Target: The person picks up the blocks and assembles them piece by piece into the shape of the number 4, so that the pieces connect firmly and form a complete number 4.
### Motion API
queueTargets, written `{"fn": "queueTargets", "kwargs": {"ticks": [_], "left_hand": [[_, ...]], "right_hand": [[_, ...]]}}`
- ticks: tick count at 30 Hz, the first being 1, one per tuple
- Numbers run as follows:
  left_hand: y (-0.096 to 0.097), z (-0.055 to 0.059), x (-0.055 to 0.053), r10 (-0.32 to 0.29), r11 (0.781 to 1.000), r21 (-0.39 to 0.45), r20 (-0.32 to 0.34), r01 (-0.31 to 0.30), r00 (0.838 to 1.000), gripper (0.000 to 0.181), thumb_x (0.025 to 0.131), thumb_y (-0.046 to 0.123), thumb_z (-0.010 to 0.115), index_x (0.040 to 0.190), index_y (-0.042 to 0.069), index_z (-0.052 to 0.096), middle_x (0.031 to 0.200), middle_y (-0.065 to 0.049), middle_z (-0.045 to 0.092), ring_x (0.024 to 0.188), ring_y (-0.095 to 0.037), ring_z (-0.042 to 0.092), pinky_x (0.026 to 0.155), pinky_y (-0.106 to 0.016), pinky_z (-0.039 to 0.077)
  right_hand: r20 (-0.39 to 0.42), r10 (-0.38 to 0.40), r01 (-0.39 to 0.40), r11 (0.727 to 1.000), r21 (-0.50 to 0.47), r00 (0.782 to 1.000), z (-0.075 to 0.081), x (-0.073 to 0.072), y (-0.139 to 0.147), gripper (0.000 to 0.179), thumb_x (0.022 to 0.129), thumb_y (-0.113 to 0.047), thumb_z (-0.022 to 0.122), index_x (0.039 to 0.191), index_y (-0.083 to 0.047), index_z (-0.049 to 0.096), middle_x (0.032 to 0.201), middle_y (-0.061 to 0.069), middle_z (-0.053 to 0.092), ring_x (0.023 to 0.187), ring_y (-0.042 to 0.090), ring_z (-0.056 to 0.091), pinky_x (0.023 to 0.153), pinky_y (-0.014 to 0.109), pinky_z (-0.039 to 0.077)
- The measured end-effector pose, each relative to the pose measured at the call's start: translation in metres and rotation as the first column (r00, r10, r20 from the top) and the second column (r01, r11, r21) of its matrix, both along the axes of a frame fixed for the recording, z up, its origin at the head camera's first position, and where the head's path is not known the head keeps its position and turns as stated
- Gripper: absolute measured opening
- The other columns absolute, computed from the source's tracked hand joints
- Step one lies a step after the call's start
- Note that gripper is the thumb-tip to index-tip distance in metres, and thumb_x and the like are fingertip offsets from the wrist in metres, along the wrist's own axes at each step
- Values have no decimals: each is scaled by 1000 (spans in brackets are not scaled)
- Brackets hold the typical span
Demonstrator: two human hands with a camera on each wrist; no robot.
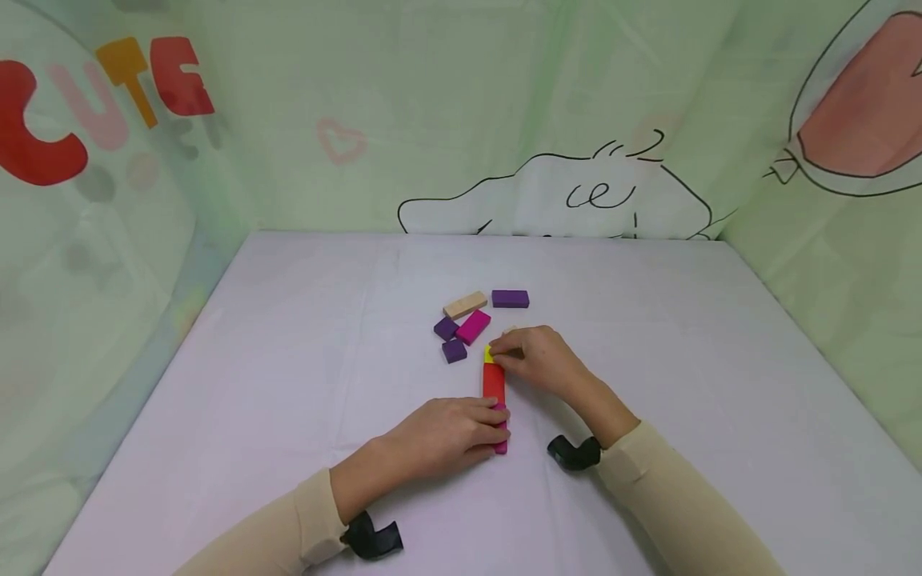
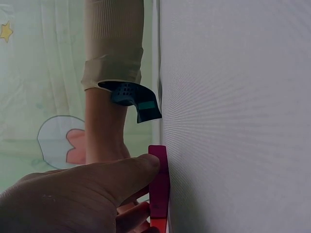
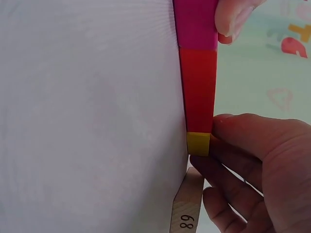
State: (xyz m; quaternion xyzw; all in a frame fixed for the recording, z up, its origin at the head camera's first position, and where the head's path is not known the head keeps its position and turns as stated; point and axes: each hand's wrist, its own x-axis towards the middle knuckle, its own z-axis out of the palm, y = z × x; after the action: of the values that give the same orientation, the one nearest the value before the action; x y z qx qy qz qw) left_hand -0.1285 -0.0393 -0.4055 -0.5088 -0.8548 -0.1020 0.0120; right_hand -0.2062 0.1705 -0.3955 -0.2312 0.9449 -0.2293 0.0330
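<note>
A straight row of coloured blocks lies on the white-covered table, pointing away from me. At its near end is a magenta stretch (image 1: pixel 501 448), then a red block (image 1: pixel 493 381) and a small yellow block (image 1: pixel 488 355) at the far end. My left hand (image 1: pixel 450 432) holds the magenta part, thumb (image 2: pixel 148 165) on one side and fingers on the other. My right hand (image 1: pixel 540 362) pinches the yellow block (image 3: pixel 198 144), its thumb beside the red-yellow seam. A numbered wooden block (image 3: pixel 187 209) lies just beyond the right fingertips, mostly hidden in the head view.
Past the row's far end are loose blocks: a wooden block (image 1: pixel 465 305), a long purple block (image 1: pixel 510 299), a magenta block (image 1: pixel 474 327) and two short purple blocks (image 1: pixel 454 350). Black curved mounts (image 1: pixel 574 454) sit at both wrists. A printed curtain (image 1: pixel 302 184) stands behind the table.
</note>
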Motion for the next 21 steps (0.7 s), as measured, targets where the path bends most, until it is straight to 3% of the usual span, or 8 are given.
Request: {"fn": "queueTargets", "kwargs": {"ticks": [9, 14, 21], "left_hand": [[-1, 0, -1, -18, 1000, -3, -17, 17, 1000, 32, 100, 28, 71, 130, 19, 74, 137, 1, 70, 137, -14, 59, 115, -29, 45], [-2, 0, -2, -45, 999, -16, -61, 44, 997, 31, 99, 28, 72, 129, 19, 75, 137, 1, 70, 136, -14, 59, 116, -30, 44], [-2, 1, -1, -38, 999, 4, -43, 38, 998, 29, 99, 27, 71, 126, 19, 76, 135, 1, 71, 136, -15, 60, 115, -29, 46]], "right_hand": [[38, 2, -4, 999, 52, 999, 3, 2, -1, 27, 93, -16, 77, 120, -9, 79, 123, 8, 76, 132, 34, 62, 111, 51, 49], [21, 13, -14, 997, 75, 1000, 5, 4, -2, 30, 93, -18, 78, 121, -9, 78, 125, 7, 75, 132, 34, 63, 111, 52, 48], [-23, 70, -66, 988, 141, 997, 6, 8, -3, 30, 94, -18, 77, 122, -7, 77, 129, 9, 74, 131, 33, 64, 110, 51, 50]]}}
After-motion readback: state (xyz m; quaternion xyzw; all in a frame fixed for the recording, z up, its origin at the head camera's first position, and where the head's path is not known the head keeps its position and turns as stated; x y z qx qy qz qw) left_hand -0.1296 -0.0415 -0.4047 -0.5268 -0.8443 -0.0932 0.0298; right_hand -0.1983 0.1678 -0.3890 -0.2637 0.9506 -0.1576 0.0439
